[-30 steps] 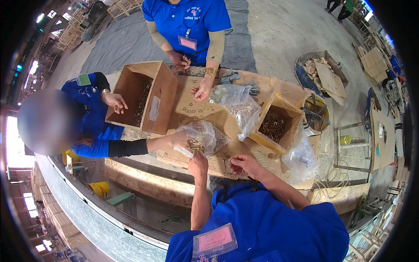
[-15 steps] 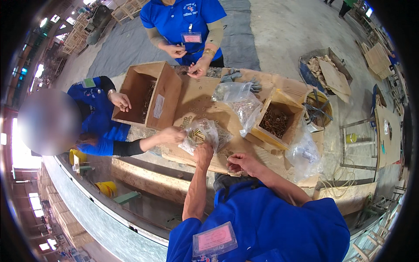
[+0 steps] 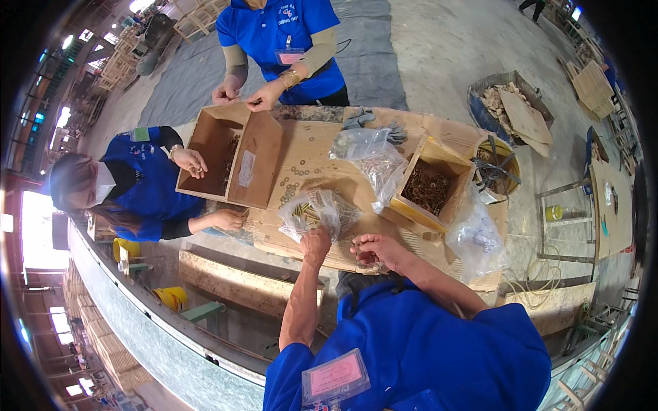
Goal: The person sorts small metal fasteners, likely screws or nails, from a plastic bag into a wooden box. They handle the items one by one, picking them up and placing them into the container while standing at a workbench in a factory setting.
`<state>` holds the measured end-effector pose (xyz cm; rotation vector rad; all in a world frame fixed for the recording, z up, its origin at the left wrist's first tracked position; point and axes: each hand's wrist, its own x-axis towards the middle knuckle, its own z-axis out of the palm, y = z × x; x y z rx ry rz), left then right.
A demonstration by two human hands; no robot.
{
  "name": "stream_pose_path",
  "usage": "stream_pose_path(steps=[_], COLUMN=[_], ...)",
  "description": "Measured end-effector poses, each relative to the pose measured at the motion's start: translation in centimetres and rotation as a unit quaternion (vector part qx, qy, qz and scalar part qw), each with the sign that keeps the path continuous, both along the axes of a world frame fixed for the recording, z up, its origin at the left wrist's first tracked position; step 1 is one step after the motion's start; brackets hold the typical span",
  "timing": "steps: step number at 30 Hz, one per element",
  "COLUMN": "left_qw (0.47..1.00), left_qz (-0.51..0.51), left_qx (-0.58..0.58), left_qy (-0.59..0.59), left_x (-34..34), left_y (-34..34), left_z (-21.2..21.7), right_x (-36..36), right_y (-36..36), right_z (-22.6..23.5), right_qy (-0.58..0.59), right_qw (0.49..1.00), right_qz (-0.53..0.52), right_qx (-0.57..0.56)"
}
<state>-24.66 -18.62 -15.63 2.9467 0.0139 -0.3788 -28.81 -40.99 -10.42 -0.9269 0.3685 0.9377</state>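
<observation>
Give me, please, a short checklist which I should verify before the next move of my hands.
1. Left hand at the bag: ok, it is at the near edge.
2. Pieces visible in the bag: ok, yellow ones show.
3. Right hand empty: cannot tell, its fingers are curled.
4. Co-worker's hand apart from the bag: ok, it is near the left box.
5. Cardboard free of loose rings: not ok, several lie beyond the bag.
</observation>
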Motion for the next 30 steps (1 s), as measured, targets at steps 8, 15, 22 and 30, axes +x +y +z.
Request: stream_pose_path(steps=[8,15,22,30], left_qw=[0.9,0.588,0.674,0.632], left_qz=[0.241,0.303,0.298,0.333], left_qx=[-0.327,-0.748,-0.669,-0.667], left_qy=[-0.157,-0.048,0.093,0.211], left_x=[-2.4,-5.4,-6.5,-6.1], left_y=[2.4,-3.3,-5.2,-6.5], left_z=[0.9,7.8,10.1,10.6], right_x=[0.5,0.8,1.1,0.2], right_y=[-0.9,0.0,1.0,-0.6], right_z=[1.4,0.9,1.4,0.4], right_qy=[0.005,0.018,-0.014,-0.333], right_qw=[1.0,0.999,0.996,0.915], right_qz=[-0.014,-0.023,-0.068,0.104], right_qx=[0.0,0.021,0.048,-0.203])
